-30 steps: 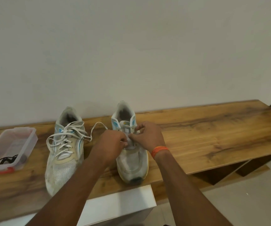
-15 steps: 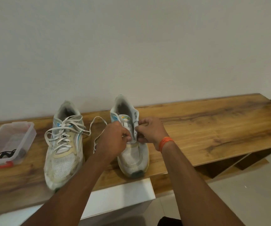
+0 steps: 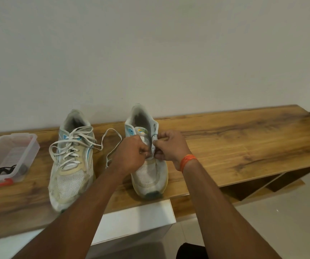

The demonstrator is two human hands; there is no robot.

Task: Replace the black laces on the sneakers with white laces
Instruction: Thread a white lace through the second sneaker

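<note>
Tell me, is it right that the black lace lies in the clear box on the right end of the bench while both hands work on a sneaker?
Not quite. The head view shows the clear box with the black lace at the bench's left end.

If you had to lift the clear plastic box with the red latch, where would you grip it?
Probably by the two long rims of the clear plastic box, from above: it sits open-topped and lidless, the black laces lie low inside, and the rim forms a lip.

The wooden counter [image 3: 243, 146] carries two sneakers, one [image 3: 72, 165] at 9 o'clock of the other [image 3: 148, 176], and a tub [image 3: 27, 152] farther toward 9.
</note>
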